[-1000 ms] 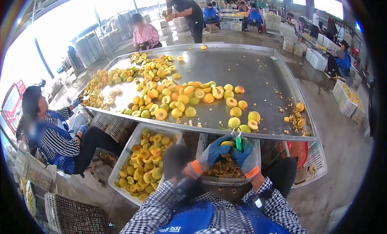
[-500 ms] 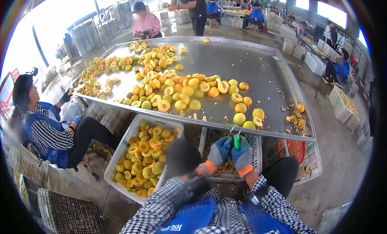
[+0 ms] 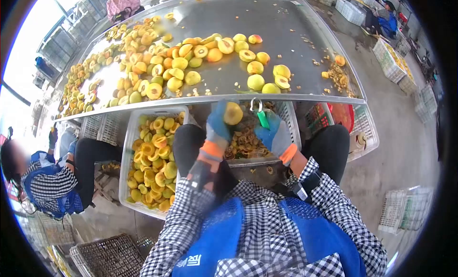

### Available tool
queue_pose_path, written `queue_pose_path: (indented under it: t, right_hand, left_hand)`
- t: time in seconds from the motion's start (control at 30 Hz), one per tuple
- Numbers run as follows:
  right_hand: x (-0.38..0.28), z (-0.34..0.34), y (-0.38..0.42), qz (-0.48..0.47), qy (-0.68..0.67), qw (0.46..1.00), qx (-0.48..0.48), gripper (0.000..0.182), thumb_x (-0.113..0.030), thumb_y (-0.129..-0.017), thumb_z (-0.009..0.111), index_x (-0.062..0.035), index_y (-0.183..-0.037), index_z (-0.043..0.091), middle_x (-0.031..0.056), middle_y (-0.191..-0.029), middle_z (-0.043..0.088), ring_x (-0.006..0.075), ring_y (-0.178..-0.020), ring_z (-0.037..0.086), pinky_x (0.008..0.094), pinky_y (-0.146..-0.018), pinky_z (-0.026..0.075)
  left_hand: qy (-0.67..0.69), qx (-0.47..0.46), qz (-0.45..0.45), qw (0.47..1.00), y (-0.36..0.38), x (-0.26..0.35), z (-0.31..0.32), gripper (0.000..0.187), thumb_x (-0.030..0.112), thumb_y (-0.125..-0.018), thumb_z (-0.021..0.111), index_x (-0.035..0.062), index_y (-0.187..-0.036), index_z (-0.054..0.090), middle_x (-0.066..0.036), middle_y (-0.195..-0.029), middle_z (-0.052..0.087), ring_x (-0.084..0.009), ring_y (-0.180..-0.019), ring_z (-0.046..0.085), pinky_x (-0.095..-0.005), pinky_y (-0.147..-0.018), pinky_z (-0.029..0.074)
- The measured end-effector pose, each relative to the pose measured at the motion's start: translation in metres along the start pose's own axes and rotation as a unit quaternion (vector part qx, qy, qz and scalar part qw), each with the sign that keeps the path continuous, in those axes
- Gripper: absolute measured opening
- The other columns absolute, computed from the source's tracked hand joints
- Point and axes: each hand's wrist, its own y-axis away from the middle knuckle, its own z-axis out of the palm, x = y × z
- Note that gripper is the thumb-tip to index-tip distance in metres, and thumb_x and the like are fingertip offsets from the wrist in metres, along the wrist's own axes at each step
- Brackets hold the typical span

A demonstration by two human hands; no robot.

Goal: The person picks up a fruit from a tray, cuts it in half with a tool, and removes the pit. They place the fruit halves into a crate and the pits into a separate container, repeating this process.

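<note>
Gloved in grey-blue and orange, my left hand (image 3: 217,125) is closed on a halved yellow fruit (image 3: 233,113), its cut face up. My right hand (image 3: 275,134) grips a green-handled tool (image 3: 263,119) with a metal ring at its tip, just below the table edge. Both hands are over a white crate (image 3: 291,115) of brown pits and scraps. Left of it stands a white crate (image 3: 128,157) filled with fruit halves (image 3: 155,155). Whole and halved fruits (image 3: 179,63) lie on the metal table (image 3: 229,19) in front.
A co-worker (image 3: 45,181) in a checked shirt sits at the left, and a person in pink (image 3: 121,5) is at the far side. A crate with a red lining (image 3: 358,129) stands at the right. An empty dark crate (image 3: 107,255) is at the lower left.
The view has tilted down and shifted. My hands, together before, are now apart; my left hand now shows a fruit half, and the green tool stays in my right hand.
</note>
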Motion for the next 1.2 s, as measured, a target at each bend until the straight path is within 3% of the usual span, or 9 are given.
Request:
queue_pose_path:
  t: [0.07, 0.17, 0.37, 0.43, 0.77, 0.97, 1.07, 1.1, 1.2]
  right_hand:
    - [-0.01, -0.011, 0.007, -0.059, 0.023, 0.997, -0.032, 0.039, -0.022, -0.083, 0.068, -0.006, -0.117, 0.06, 0.0201, -0.091, 0.067, 0.038, -0.085, 0.066, 0.0439, -0.076, 0.051]
    - [-0.042, -0.024, 0.014, -0.091, 0.084, 0.99, -0.066, 0.037, -0.03, -0.085, 0.067, -0.0064, -0.112, 0.06, 0.0198, -0.092, 0.067, 0.0394, -0.086, 0.065, 0.0469, -0.076, 0.051]
    - [-0.062, -0.028, 0.016, -0.076, 0.194, 0.97, -0.122, 0.032, -0.03, -0.085, 0.064, -0.0067, -0.107, 0.059, 0.0204, -0.094, 0.067, 0.0402, -0.088, 0.065, 0.0499, -0.075, 0.051]
    - [-0.07, -0.03, 0.019, -0.081, 0.215, 0.965, -0.13, 0.03, -0.027, -0.085, 0.064, -0.0071, -0.107, 0.059, 0.021, -0.093, 0.067, 0.0404, -0.088, 0.065, 0.0507, -0.075, 0.051]
    - [-0.055, -0.01, 0.03, -0.051, 0.092, 0.981, -0.162, 0.026, -0.021, -0.084, 0.062, -0.0045, -0.103, 0.06, 0.0235, -0.091, 0.066, 0.0439, -0.086, 0.063, 0.0503, -0.073, 0.05]
    - [-0.013, 0.023, 0.017, -0.202, 0.096, 0.951, -0.215, 0.027, -0.029, -0.087, 0.061, -0.0065, -0.103, 0.064, 0.0212, -0.093, 0.067, 0.0407, -0.088, 0.065, 0.0463, -0.074, 0.052]
    - [-0.037, 0.016, 0.032, -0.116, -0.067, 0.986, -0.102, 0.028, -0.03, -0.088, 0.061, -0.0076, -0.103, 0.065, 0.0206, -0.093, 0.067, 0.0403, -0.087, 0.064, 0.046, -0.074, 0.052]
    - [-0.044, 0.008, 0.028, -0.124, 0.027, 0.983, -0.135, 0.027, -0.031, -0.089, 0.061, -0.0089, -0.104, 0.065, 0.0203, -0.094, 0.067, 0.041, -0.087, 0.064, 0.0454, -0.075, 0.051]
    - [-0.066, -0.011, 0.027, -0.04, -0.036, 0.993, -0.102, 0.027, -0.033, -0.091, 0.059, -0.0105, -0.106, 0.065, 0.0208, -0.095, 0.067, 0.0417, -0.088, 0.063, 0.0448, -0.075, 0.051]
  left_hand:
    - [-0.01, -0.031, -0.021, 0.999, 0.018, 0.011, 0.01, 0.032, 0.032, -0.098, 0.056, 0.002, -0.109, 0.061, -0.008, -0.102, 0.065, -0.0215, -0.09, 0.065, -0.0352, -0.081, 0.055]
    - [-0.225, -0.09, 0.108, 0.964, 0.031, 0.006, 0.016, 0.026, 0.024, -0.098, 0.055, 0.0028, -0.111, 0.059, -0.008, -0.1, 0.066, -0.0197, -0.09, 0.065, -0.0325, -0.079, 0.054]
    - [-0.52, -0.081, 0.308, 0.793, 0.052, 0.012, 0.021, 0.022, 0.018, -0.101, 0.048, 0.003, -0.112, 0.059, -0.009, -0.096, 0.067, -0.0171, -0.088, 0.066, -0.0285, -0.075, 0.054]
    - [-0.447, -0.053, 0.25, 0.857, 0.065, 0.015, 0.034, 0.03, 0.025, -0.102, 0.045, 0.0011, -0.108, 0.062, -0.008, -0.095, 0.068, -0.0164, -0.085, 0.066, -0.0284, -0.074, 0.053]
    - [-0.252, -0.004, 0.217, 0.943, 0.057, 0.0, 0.035, 0.036, 0.028, -0.099, 0.051, -0.0027, -0.094, 0.069, -0.007, -0.082, 0.068, -0.0133, -0.07, 0.062, -0.0255, -0.066, 0.049]
    - [-0.289, 0.003, 0.232, 0.929, 0.06, -0.004, 0.036, 0.036, 0.03, -0.097, 0.054, -0.0022, -0.094, 0.069, -0.006, -0.08, 0.067, -0.0127, -0.071, 0.062, -0.0251, -0.066, 0.049]
    - [-0.274, -0.027, 0.233, 0.933, 0.059, 0.003, 0.045, 0.034, 0.029, -0.097, 0.054, -0.002, -0.1, 0.068, -0.005, -0.085, 0.067, -0.0114, -0.076, 0.061, -0.0244, -0.069, 0.049]
    - [-0.274, -0.033, 0.225, 0.934, 0.06, 0.009, 0.048, 0.034, 0.028, -0.097, 0.055, -0.0021, -0.101, 0.068, -0.006, -0.086, 0.067, -0.0113, -0.077, 0.061, -0.0244, -0.07, 0.049]
    - [-0.32, -0.064, 0.271, 0.905, 0.065, 0.023, 0.061, 0.032, 0.026, -0.096, 0.056, -0.0026, -0.102, 0.068, -0.005, -0.087, 0.067, -0.0111, -0.078, 0.061, -0.0246, -0.07, 0.049]
